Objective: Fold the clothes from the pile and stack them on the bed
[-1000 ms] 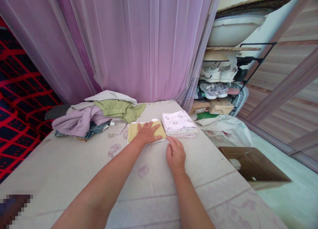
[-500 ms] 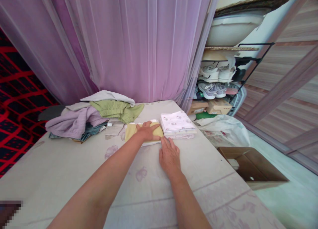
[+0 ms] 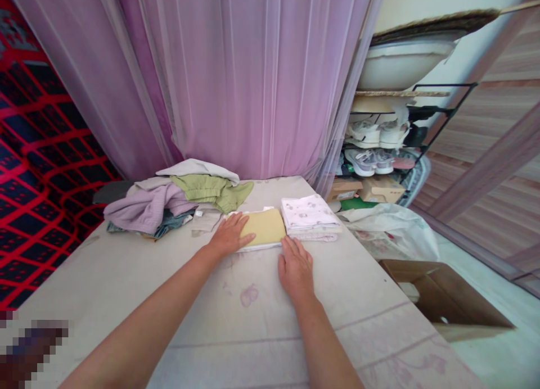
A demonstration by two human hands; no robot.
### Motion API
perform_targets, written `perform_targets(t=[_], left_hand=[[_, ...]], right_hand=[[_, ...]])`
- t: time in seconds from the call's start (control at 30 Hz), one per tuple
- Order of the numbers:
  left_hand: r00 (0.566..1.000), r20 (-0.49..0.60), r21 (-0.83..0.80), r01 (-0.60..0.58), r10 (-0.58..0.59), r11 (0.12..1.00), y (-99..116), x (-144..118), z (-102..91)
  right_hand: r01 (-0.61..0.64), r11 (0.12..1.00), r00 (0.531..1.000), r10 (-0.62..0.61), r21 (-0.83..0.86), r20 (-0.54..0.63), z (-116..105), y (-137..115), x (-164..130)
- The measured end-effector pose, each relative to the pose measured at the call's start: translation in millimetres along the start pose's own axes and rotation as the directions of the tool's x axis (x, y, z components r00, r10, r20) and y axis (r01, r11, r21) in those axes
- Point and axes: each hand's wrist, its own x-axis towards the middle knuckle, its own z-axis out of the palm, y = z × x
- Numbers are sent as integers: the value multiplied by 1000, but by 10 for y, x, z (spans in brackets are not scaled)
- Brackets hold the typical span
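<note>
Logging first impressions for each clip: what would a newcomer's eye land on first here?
Most likely the tall pink curtain filling the back, then the two bare arms reaching to a folded yellow cloth mid-table. The left hand lies flat on its left end; the right hand rests at its near right corner. A heap of unfolded clothes sits left, a folded white printed stack right.

Sheeted bed (image 3: 126, 299): clothes heap (image 3: 177, 200), yellow folded cloth (image 3: 264, 227), white folded stack (image 3: 310, 213).

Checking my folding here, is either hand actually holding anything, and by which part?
Nothing is gripped. The left hand lies flat on the folded yellow cloth's left end; the right hand rests open at its near right corner.
</note>
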Motion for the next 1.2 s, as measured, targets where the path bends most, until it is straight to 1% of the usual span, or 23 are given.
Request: perform_targets(t=[0.07, 0.13, 0.17, 0.2, 0.23, 0.27, 0.33, 0.4, 0.5, 0.63, 0.8, 0.93, 1.0, 1.07, 1.13, 1.2], left_hand=[[1000, -12, -14, -5, 4, 1000, -6, -11, 68], [1000, -9, -18, 2, -2, 1000, 5, -4, 91], [1000, 0, -19, 13, -13, 1000, 10, -1, 90], [1000, 10, -20, 27, -27, 999, 13, 1, 86], [999, 19, -20, 44, -43, 999, 13, 0, 84], [998, 26, -22, 60, -59, 998, 9, -1, 87], [996, 27, -32, 87, -86, 996, -4, -6, 112], [995, 10, -50, 97, -97, 994, -19, -10, 157], [993, -48, -88, 102, -106, 991, -32, -24, 226], [984, -121, -134, 118, -134, 984, -55, -45, 295], [982, -170, -156, 50, -77, 987, -156, -25, 399], [976, -210, -160, 20, -54, 987, -206, -5, 463], [977, -210, -153, 12, -45, 988, -212, 7, 470], [981, -186, -146, 22, -50, 989, -222, 36, 455], [988, -145, -151, 37, -60, 988, -250, 77, 416], [993, -108, -175, 25, -44, 984, -298, 88, 363]], right_hand=[[81, 996, 992, -77, 40, -97, -36, -84, 36], [216, 973, 969, -205, 76, -137, -77, -227, 161], [284, 955, 954, -272, 87, -124, -90, -305, 260], [349, 933, 937, -343, 93, -71, -94, -374, 379], [385, 919, 922, -387, 88, -5, -86, -427, 508], [388, 919, 917, -393, 72, 72, -66, -460, 638], [321, 947, 925, -318, 16, 206, 11, -462, 861], [239, 970, 943, -221, -44, 250, 113, -410, 992], [175, 981, 960, -151, -81, 237, 240, -328, 1021], [165, 983, 962, -141, -86, 234, 290, -307, 964], [162, 982, 966, -139, -94, 218, 324, -294, 949], [169, 982, 969, -149, -85, 199, 365, -266, 945], [165, 983, 969, -145, -86, 197, 363, -277, 948], [166, 982, 972, -148, -90, 184, 334, -315, 957], [196, 977, 971, -180, -88, 156, 272, -378, 945], [244, 967, 966, -235, -70, 108, 181, -454, 866]])
